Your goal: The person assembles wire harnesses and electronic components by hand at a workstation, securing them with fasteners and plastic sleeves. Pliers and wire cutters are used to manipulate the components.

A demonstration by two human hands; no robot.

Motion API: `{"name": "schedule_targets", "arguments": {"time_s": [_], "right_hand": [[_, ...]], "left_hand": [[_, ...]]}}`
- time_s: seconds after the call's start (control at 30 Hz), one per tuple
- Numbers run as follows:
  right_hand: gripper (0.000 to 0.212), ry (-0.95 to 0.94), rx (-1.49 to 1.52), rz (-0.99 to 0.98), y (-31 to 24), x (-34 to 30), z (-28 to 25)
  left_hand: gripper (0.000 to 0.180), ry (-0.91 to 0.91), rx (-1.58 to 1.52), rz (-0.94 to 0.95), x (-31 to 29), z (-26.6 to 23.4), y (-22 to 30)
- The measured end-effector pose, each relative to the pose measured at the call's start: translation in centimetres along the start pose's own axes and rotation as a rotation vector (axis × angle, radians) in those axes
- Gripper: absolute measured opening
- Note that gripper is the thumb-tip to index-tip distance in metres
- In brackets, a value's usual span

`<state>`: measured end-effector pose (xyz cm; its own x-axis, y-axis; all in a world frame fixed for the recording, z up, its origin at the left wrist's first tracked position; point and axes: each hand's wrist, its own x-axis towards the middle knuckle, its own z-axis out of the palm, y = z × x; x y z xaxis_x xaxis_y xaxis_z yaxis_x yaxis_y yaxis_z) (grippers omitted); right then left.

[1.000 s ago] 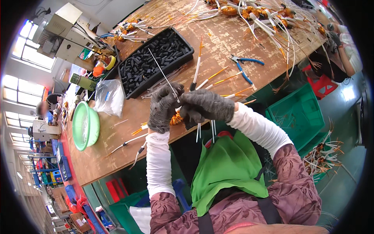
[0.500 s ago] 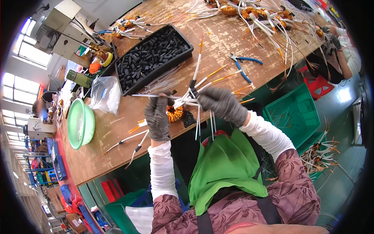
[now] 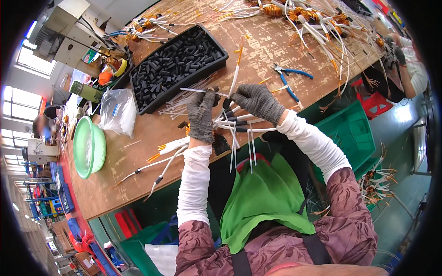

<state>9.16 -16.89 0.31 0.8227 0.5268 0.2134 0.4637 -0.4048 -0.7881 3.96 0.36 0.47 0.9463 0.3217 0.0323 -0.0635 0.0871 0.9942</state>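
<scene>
My left hand (image 3: 201, 117), in a dark grey glove, is closed on a thin white cable tie (image 3: 186, 89). The tie runs across to the fingertips of my right hand (image 3: 258, 102), also gloved, pinched where it meets an upright white wire lead (image 3: 237, 73) with a bare orange end. Whether the right fingers also grip that lead is hard to see. Both belong to a wire-wound coil assembly; its orange coil (image 3: 188, 129) is mostly hidden behind my left hand. White leads with black sleeves (image 3: 159, 180) spread from it, and several cable ties (image 3: 251, 147) hang off it over the table edge.
A black tray (image 3: 193, 69) of short black sleeves stands ahead, with loose white cable ties (image 3: 172, 110) beside it. Blue-handled cutters (image 3: 290, 83) lie right. A green bowl (image 3: 90, 147), a plastic bag (image 3: 117, 112), more coils (image 3: 299, 14) and a green crate (image 3: 345, 133) surround the work.
Both hands have moved up and away from me, the left also rightward, so they are closer together. The cable tie now meets the upright lead, and the coil is more covered.
</scene>
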Motion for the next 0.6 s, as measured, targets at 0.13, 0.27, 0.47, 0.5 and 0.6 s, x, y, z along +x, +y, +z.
{"name": "schedule_targets", "arguments": {"time_s": [0.13,0.27,0.47,0.5,0.6], "right_hand": [[0.028,-0.112,0.29,0.339,-0.6,0.5,-0.5],[0.027,-0.247,0.609,0.518,-2.1,-0.1,-2.1],[0.023,-0.33,1.111,0.627,-2.3,-1.1,-1.7],[0.023,-0.33,1.105,0.63,-2.3,-1.2,-1.5],[0.024,-0.36,1.183,0.565,-1.7,-1.5,-1.1]], "left_hand": [[0.026,-0.095,-0.237,0.006,-2.3,-1.1,1.6],[0.022,-0.13,-0.267,-0.066,-4.4,-1.0,3.1],[0.02,0.025,-0.095,0.174,-4.3,0.7,2.1],[0.019,0.088,0.003,0.257,-4.0,0.9,1.6],[0.017,0.173,0.009,0.366,-3.7,2.1,0.8]]}}
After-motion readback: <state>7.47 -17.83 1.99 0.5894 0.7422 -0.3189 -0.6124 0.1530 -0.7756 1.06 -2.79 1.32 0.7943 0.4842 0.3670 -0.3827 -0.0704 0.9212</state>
